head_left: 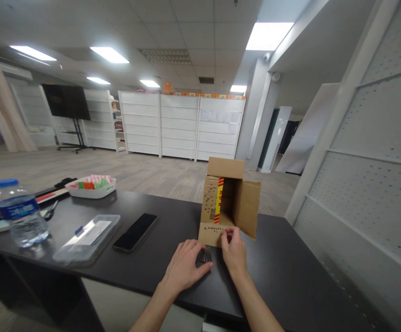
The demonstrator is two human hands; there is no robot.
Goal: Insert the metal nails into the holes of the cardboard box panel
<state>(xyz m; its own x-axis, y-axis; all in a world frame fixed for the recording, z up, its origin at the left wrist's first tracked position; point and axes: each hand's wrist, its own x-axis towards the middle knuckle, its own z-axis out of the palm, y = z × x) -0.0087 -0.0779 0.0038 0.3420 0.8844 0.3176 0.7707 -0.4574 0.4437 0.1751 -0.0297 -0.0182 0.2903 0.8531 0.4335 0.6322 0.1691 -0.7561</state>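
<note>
An opened cardboard box [238, 180] lies on its side on the black table, its mouth facing me and its flaps spread. Several small dark holes or studs run in a row along the lower flap [210, 236]. My right hand [234, 251] is at that flap's right end, thumb and forefinger pinched together; whatever they hold is too small to make out. Just in front of the flap lies a bunch of thin metal nails or screws [206, 254]. My left hand [186, 263] rests on the table around them, with thumb and fingers apart.
Left of my hands lie a black phone [135, 232] and a clear plastic case [88, 237]. Farther left stand a water bottle [21, 216] and a white basket [91, 190] of colourful packets. A perforated white panel [366, 184] rises along the table's right side.
</note>
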